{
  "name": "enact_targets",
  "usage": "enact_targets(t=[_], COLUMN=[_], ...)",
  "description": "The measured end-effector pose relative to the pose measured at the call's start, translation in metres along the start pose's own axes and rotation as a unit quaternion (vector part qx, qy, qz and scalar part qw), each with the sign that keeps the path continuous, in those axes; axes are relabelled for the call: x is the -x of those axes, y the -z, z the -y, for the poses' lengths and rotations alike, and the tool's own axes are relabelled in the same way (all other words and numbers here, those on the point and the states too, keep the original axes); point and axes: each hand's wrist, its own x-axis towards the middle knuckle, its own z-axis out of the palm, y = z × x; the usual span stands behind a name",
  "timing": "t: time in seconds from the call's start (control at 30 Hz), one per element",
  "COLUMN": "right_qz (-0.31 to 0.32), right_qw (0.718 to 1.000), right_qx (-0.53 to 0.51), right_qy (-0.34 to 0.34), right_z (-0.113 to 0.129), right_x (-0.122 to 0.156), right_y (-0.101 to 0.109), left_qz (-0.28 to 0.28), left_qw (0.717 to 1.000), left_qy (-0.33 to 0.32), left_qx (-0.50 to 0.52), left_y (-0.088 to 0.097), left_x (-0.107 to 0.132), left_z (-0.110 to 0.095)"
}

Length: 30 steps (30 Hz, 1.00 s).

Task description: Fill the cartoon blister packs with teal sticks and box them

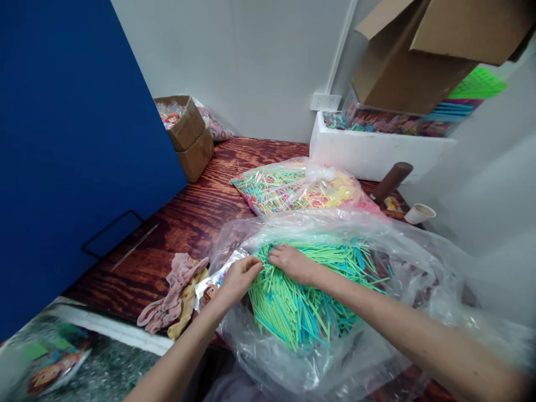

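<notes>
A loose pile of thin green and blue plastic sticks [288,307] lies in a wide-open clear plastic bag [268,352]. My right hand [291,262] rests on the upper left of the pile, its fingers curled into the sticks. Close beside it, my left hand [242,274] has thumb and fingers pinched together at the pile's left edge; what is between those fingertips is too small to make out. Under my left wrist lies a shiny printed packet [211,282], partly covered. Next to it are crumpled pink and yellow cloth gloves [178,290].
Behind the open bag sits a tied bag of multicoloured sticks [288,187]. A white foam box [368,145], a brown cylinder [391,183] and a paper cup [420,213] stand at right. Cardboard box [195,142] stands back left, beside a blue panel [84,139].
</notes>
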Motion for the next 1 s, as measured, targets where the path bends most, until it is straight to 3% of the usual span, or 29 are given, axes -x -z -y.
enact_targets(t=[0.1,0.2,0.33,0.43,0.5,0.63,0.73,0.87,1.0], right_qz=[-0.061,-0.110,-0.135,-0.158,-0.183,-0.235,-0.267,-0.317,-0.368], right_qw=[0.997,0.983,0.934,0.901,0.872,0.803,0.758,0.710,0.676], right_qx=[-0.036,-0.106,-0.255,-0.309,-0.353,-0.442,-0.485,-0.510,-0.515], right_qy=[-0.039,-0.101,-0.210,-0.259,-0.286,-0.324,-0.344,-0.369,-0.377], right_z=[0.001,0.002,0.001,0.001,0.001,0.006,0.012,0.022,0.033], right_x=[0.009,0.018,0.030,0.038,0.043,0.052,0.061,0.077,0.086], right_y=[0.002,0.011,0.025,0.030,0.031,0.028,0.022,0.011,0.002], left_qz=[-0.036,-0.042,-0.034,-0.056,-0.058,0.067,0.136,0.224,0.248], left_qw=[0.996,0.995,0.995,0.997,0.998,0.985,0.965,0.922,0.909], left_qy=[0.016,0.032,0.043,0.013,-0.036,-0.148,-0.179,-0.216,-0.225], left_qx=[0.079,0.087,0.082,0.049,0.016,-0.053,-0.133,-0.230,-0.247], left_y=[0.008,0.015,0.017,0.002,-0.023,-0.092,-0.126,-0.127,-0.114], left_x=[0.013,0.028,0.041,0.054,0.071,0.116,0.145,0.162,0.160], left_z=[-0.002,-0.003,-0.005,-0.019,-0.035,-0.062,-0.064,-0.053,-0.052])
